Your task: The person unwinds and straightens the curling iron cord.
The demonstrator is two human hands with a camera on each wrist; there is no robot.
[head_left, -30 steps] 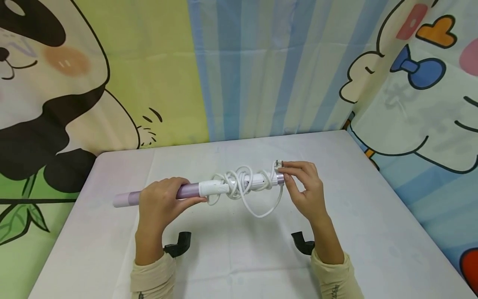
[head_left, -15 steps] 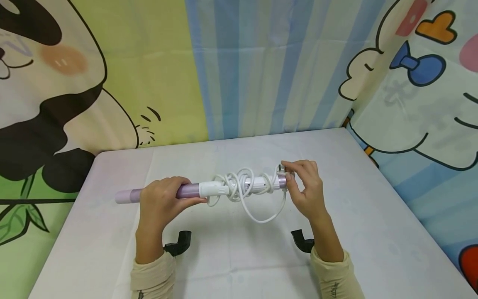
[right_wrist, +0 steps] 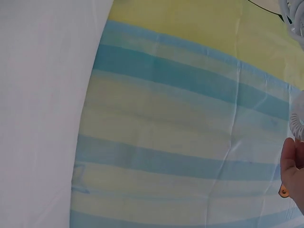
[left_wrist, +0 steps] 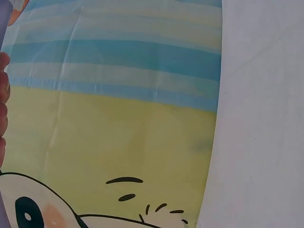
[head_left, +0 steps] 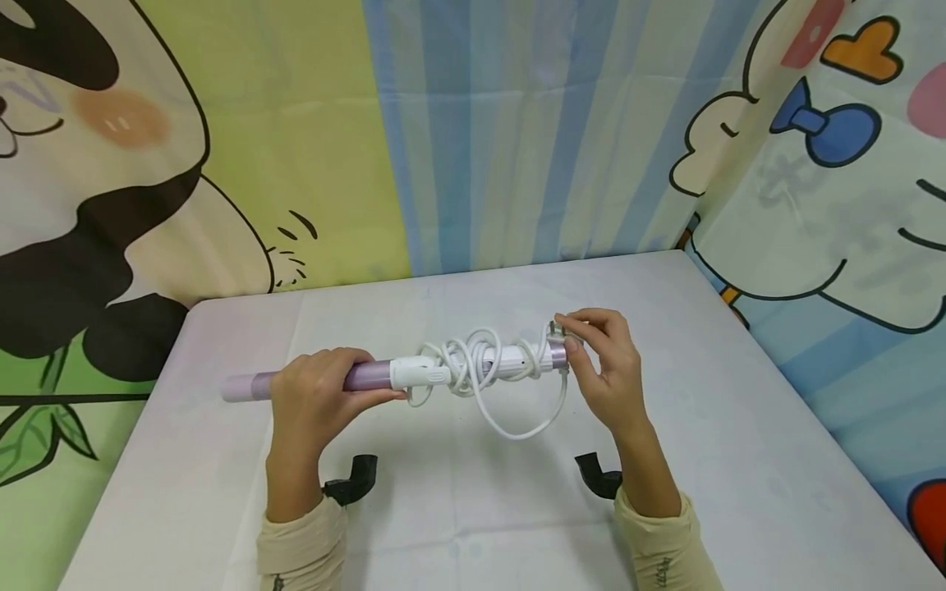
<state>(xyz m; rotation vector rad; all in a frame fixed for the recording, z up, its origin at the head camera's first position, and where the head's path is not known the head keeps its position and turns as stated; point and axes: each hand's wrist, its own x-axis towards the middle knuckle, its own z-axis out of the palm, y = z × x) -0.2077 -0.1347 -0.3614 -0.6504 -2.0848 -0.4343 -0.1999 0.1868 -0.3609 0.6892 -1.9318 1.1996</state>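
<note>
Lavender-and-white wand [head_left: 406, 373] above the bench [head_left: 458, 513], grasped around by the left hand [head_left: 314, 398]; white cord [head_left: 467, 371] wound about its right half, plug [head_left: 556, 331] pinched beside the end by the right hand [head_left: 608, 373]. Loop [head_left: 519, 437] lower than a second ago: apparently more slack, coils still wound.

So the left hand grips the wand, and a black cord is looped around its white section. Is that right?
Not quite: the cord is white, not black, as the head view shows. The left hand does grip the wand, with the cord looped around its white section.
</note>
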